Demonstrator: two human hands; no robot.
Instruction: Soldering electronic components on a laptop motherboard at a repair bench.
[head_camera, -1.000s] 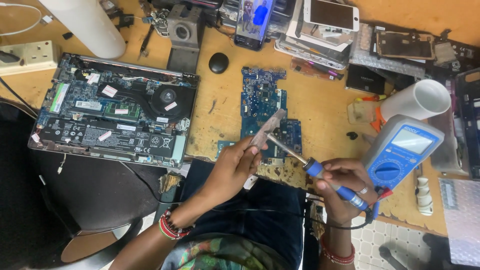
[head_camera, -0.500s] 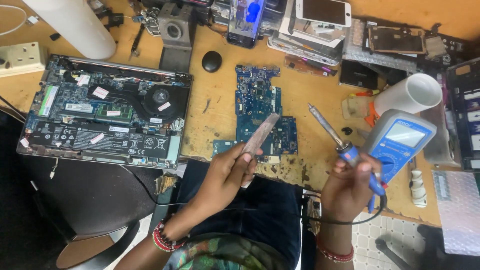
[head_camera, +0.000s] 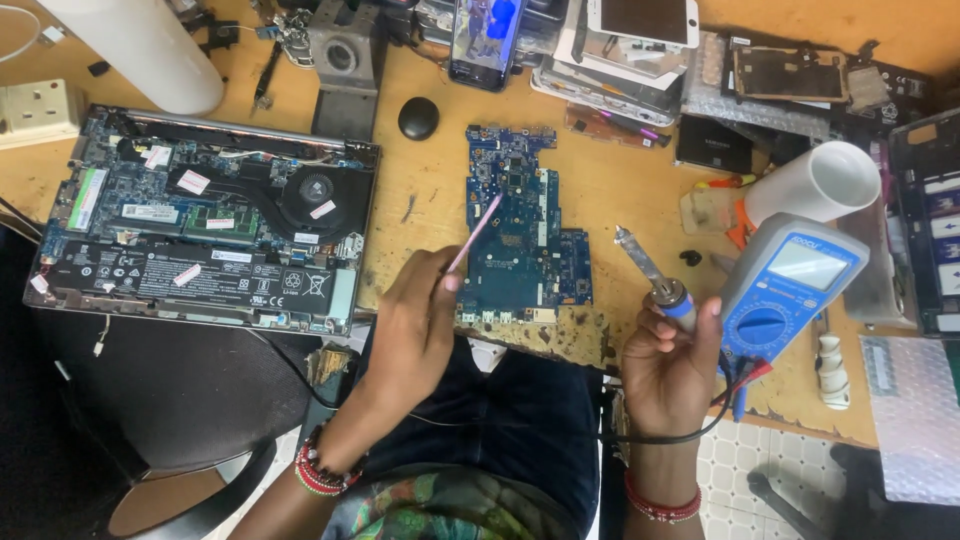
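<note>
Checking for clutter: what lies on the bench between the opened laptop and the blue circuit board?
In the head view, only bare wooden bench separates the opened laptop from the blue circuit board.

Bare yellow wooden benchtop (head_camera: 420, 190) lies open between the opened laptop chassis (head_camera: 205, 225) and the blue circuit board (head_camera: 525, 235), blocked only by a black dome-shaped knob (head_camera: 418, 118). Right of the board, a grey-blue multimeter (head_camera: 785, 290) and white tube (head_camera: 825, 185) crowd the way.

Wooden bench (head_camera: 620, 190) bears motherboard (head_camera: 520, 230), opened laptop (head_camera: 200, 220), multimeter (head_camera: 785, 290).
</note>
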